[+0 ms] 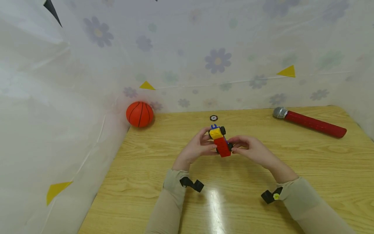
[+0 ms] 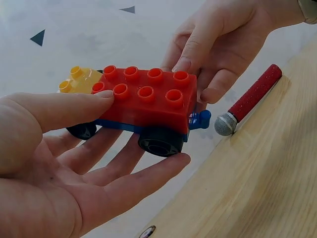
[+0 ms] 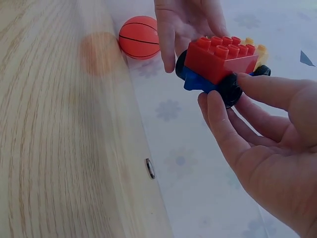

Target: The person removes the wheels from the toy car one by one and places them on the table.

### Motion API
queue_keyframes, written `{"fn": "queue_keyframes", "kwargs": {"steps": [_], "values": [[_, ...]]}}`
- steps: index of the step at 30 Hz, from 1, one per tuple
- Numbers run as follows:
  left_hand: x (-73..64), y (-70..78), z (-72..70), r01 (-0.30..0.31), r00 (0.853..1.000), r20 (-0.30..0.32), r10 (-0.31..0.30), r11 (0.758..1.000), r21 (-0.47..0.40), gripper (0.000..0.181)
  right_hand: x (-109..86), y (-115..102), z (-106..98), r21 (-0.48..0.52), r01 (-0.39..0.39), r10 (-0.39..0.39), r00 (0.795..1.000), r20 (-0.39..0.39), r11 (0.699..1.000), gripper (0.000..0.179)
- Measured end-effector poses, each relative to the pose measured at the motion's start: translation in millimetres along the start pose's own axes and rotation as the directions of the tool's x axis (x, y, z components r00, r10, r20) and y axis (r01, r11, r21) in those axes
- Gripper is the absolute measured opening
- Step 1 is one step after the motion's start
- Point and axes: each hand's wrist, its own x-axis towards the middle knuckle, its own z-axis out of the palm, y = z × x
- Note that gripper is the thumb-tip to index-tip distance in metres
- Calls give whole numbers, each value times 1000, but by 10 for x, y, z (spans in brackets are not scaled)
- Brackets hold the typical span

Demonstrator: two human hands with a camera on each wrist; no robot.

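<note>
A toy car (image 1: 222, 148) built of blocks is held up above the middle of the table. It has a red studded brick (image 2: 151, 109) and a yellow brick (image 2: 83, 79) on a blue base with black wheels. My left hand (image 1: 195, 149) grips it from the left, thumb against the red brick and fingers beneath the base. From the other side my right hand (image 1: 255, 151) pinches a black wheel (image 3: 230, 89) at the red end between thumb and fingers. A blue hitch (image 2: 200, 119) sticks out at that end.
An orange toy basketball (image 1: 139, 114) sits at the table's back left corner. A small black-and-white disc (image 1: 214, 118) lies near the back edge. Toward the back right lies a red microphone (image 1: 314, 123) with a silver head. Flower-printed sheeting (image 1: 181, 58) hangs behind the wooden table (image 1: 140, 195).
</note>
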Motion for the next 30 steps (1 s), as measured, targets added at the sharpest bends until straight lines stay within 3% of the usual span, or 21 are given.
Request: {"fn": "queue_keyframes", "kwargs": {"steps": [8, 15, 25, 30], "values": [[1, -12, -1, -16, 999, 28, 17, 1000, -22, 68, 41, 49, 18, -66, -22, 20, 999, -27, 998, 38], [3, 6, -19, -48, 997, 56, 47, 999, 12, 67, 68, 49, 16, -72, -54, 51, 998, -37, 996, 38], [18, 16, -25, -34, 999, 17, 32, 991, 126, 68, 72, 18, 39, -80, -59, 55, 997, -45, 995, 36], [30, 13, -23, -46, 999, 22, 43, 990, 134, 77, 68, 1, 47, -81, -56, 52, 998, -43, 995, 36]]}}
